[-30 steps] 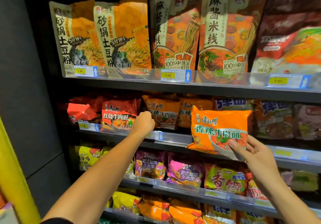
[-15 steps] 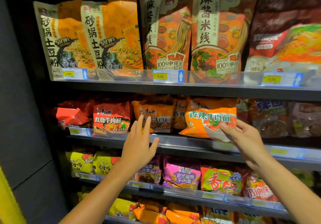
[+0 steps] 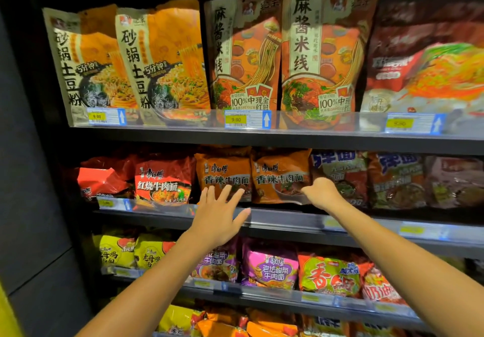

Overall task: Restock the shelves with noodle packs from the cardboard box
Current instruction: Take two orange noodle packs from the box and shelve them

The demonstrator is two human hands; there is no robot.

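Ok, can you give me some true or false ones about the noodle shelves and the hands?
1. The left hand has its fingers spread out in front of an orange noodle pack. True.
2. The right hand is up on the top shelf. False: it is at the second shelf, on the right-hand orange noodle pack.
3. The red noodle pack sits to the left of the two orange ones. True.
4. The purple noodle pack is on the same shelf as the orange ones. False: it is one shelf lower.
5. The top shelf holds small round cups. False: it holds tall noodle bags.
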